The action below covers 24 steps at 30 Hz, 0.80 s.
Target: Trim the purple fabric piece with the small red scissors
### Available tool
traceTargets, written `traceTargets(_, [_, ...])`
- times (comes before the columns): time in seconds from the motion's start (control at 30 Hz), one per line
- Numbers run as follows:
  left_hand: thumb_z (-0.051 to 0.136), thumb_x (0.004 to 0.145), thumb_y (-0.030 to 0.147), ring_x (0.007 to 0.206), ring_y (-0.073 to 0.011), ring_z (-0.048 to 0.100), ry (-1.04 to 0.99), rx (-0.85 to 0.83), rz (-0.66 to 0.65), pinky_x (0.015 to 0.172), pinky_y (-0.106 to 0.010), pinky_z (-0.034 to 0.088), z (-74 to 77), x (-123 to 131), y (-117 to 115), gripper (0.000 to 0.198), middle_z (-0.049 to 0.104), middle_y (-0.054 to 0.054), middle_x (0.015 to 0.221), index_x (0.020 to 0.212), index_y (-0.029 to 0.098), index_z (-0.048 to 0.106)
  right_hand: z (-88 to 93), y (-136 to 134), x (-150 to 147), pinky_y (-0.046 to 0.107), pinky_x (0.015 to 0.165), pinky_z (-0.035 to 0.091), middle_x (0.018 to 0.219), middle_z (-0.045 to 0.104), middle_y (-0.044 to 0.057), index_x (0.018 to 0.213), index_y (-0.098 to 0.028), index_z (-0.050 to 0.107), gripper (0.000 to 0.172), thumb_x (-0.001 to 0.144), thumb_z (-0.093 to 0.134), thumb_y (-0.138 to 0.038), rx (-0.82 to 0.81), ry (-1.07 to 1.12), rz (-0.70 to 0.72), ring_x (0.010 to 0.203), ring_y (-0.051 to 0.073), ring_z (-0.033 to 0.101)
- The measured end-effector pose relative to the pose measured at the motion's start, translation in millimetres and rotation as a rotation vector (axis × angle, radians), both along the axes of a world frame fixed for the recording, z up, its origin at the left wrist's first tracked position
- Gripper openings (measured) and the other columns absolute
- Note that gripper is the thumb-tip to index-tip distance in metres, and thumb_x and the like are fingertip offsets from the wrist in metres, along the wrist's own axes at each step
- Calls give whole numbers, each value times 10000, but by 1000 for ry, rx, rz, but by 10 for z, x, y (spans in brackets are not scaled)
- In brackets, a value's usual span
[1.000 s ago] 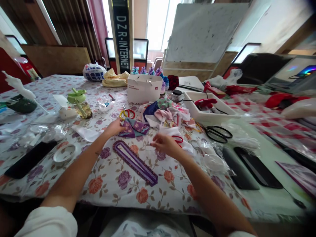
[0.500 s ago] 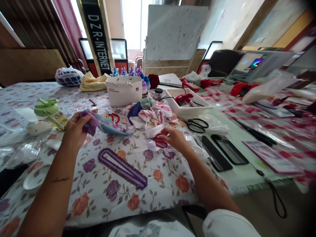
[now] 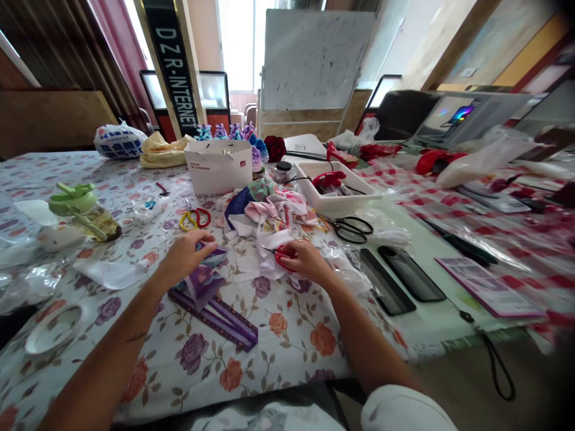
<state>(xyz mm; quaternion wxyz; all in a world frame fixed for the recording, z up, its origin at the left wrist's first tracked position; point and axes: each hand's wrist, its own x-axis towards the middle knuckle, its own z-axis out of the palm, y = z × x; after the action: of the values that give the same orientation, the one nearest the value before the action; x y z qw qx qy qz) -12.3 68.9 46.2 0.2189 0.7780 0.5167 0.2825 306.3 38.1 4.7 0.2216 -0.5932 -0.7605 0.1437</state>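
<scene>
Resting the loose, open left hand [image 3: 186,257] on a folded purple flowered cloth scrap [image 3: 202,286] at eleven o'clock, and gripping small red-handled metal scissors [image 3: 284,257] tight in the right hand [image 3: 306,261] at twelve o'clock.

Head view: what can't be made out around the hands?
Head view:
- Red-handled scissors: blades and grip hidden by the right hand and fabric.
- Purple slotted strip: upper end covered by the purple fabric piece.
- That fabric: top partly hidden by the left hand.
- White paper bag: small print too small to read.
</scene>
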Motion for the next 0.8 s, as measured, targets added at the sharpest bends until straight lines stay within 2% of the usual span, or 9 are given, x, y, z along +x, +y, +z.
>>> traceTargets(0.07, [591, 810, 412, 963, -294, 637, 5, -11, -95, 901, -414, 479, -76, 269, -14, 294, 694, -111, 994, 971, 185, 687, 96, -85, 49, 283, 698, 452, 845, 691, 74, 895, -144, 670, 170, 835, 611, -291, 8, 62, -22, 755, 190, 610])
traceTargets(0.13, [680, 744, 390, 1061, -291, 616, -1, -27, -225, 954, -403, 468, -197, 561, -18, 382, 644, -120, 1177, 1077, 203, 676, 187, -230, 90, 277, 696, 457, 872, 684, 80, 929, -141, 660, 190, 857, 580, -298, 10, 106, -18, 768, 185, 605])
traceTargets(0.2, [794, 615, 337, 1205, -304, 538, -9, -46, -355, 1035, -408, 415, -335, 833, -4, 586, 562, -103, 1327, 1176, 253, 645, 239, -426, 108, 269, 687, 455, 865, 679, 63, 928, -160, 668, 179, 847, 599, -305, -10, 129, 38, 763, 179, 599])
traceTargets(0.27, [820, 558, 292, 1240, -309, 505, -22, -78, -436, 1043, -416, 408, -458, 1055, 28, 651, 534, -87, 1362, 1185, 287, 643, 232, -632, 99, 246, 668, 453, 802, 671, 25, 834, -191, 696, 105, 760, 697, -265, -76, 128, 153, 726, 163, 596])
traceTargets(0.33, [782, 591, 260, 1121, -289, 579, -46, -118, -475, 985, -403, 453, -541, 1210, 70, 486, 614, -88, 1225, 1069, 257, 695, 172, -799, 74, 240, 647, 443, 745, 657, 9, 770, -200, 708, 128, 658, 770, -206, -130, 112, 228, 710, 165, 587])
traceTargets(0.43, [716, 660, 258, 892, -244, 633, -126, -166, -464, 881, -369, 500, -542, 1294, 146, 130, 676, -68, 922, 767, 185, 701, 53, -913, 47, 261, 640, 423, 708, 636, 18, 727, -184, 706, 112, 638, 762, -144, -155, 93, 223, 696, 176, 567])
traceTargets(0.53, [702, 702, 370, 780, -213, 627, -283, -194, -362, 772, -339, 524, -355, 1191, 243, 243, 666, -42, 805, 822, 163, 660, -23, -894, 53, 277, 660, 425, 753, 643, 36, 731, -178, 705, 100, 654, 764, -151, -154, 100, 197, 732, 192, 573])
traceTargets(0.7, [589, 796, 535, 752, -176, 645, -604, -178, -190, 704, -297, 538, 240, 789, 346, 421, 677, -50, 892, 1027, 184, 577, -57, -750, 56, 291, 707, 458, 810, 659, 33, 830, -204, 689, 74, 762, 718, -211, -101, 184, 143, 778, 198, 602])
traceTargets(0.8, [691, 739, 480, 784, -188, 666, -790, -208, -155, 704, -280, 544, 573, 627, 320, 374, 685, -40, 854, 966, 194, 610, -23, -604, 7, 327, 724, 488, 994, 649, 80, 1157, -210, 584, 355, 823, 675, -287, -26, 260, 31, 806, 210, 610])
